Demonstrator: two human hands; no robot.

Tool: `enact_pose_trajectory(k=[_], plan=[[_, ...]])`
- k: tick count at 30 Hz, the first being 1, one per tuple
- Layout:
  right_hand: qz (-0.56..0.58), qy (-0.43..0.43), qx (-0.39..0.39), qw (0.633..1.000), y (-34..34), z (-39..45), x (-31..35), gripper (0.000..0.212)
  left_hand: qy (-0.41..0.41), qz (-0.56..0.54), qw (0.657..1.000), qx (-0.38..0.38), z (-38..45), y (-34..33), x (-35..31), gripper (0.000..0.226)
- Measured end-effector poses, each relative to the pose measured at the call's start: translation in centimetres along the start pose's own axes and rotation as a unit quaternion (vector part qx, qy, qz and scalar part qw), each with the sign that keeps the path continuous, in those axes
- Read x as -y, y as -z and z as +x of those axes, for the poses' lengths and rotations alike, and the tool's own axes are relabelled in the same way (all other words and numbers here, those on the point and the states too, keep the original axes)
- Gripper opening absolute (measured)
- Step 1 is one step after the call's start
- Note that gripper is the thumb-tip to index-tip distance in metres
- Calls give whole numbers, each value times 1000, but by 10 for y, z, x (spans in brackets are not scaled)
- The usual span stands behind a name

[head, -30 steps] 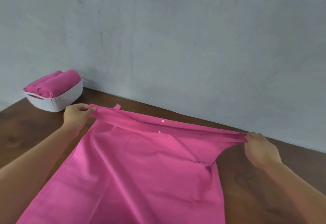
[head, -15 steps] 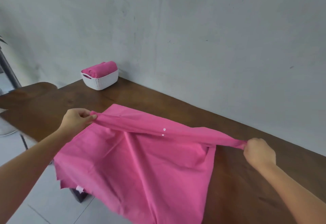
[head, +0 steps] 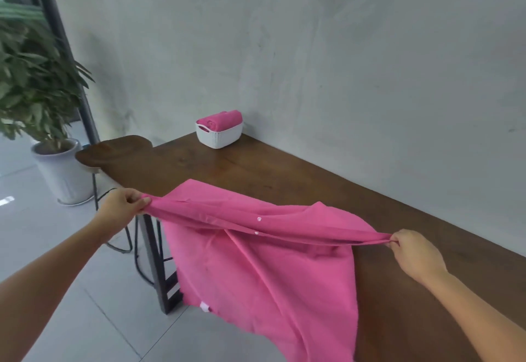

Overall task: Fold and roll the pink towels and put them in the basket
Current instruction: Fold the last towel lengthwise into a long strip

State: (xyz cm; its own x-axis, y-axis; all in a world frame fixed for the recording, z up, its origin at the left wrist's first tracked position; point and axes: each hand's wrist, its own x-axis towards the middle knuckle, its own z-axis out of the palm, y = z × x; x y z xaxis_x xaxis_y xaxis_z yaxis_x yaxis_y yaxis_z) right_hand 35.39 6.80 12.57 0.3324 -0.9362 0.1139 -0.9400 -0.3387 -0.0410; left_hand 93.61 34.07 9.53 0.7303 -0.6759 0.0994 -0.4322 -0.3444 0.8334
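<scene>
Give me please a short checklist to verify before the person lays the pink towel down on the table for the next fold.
1. Left hand grips one end of the towel: ok.
2. Right hand pinches the other end: ok.
3. Top edge pulled taut between the hands: ok.
4. Towel fully over the table: not ok, its left part hangs past the table edge above the floor.
5. Free table surface between towel and basket: ok.
6. Room left in the basket beside the rolled towels: cannot tell.
</scene>
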Motion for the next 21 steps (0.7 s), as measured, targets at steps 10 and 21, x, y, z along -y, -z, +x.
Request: enact_pose_trajectory(k=[10, 21], plan=[[-10, 86, 32, 996, -18, -73, 168, 24, 95, 36, 988, -113, -98, 170, 101, 17], [-10, 120, -36, 992, 4, -135, 279, 22, 112, 14, 982, -154, -158, 285, 176, 11]])
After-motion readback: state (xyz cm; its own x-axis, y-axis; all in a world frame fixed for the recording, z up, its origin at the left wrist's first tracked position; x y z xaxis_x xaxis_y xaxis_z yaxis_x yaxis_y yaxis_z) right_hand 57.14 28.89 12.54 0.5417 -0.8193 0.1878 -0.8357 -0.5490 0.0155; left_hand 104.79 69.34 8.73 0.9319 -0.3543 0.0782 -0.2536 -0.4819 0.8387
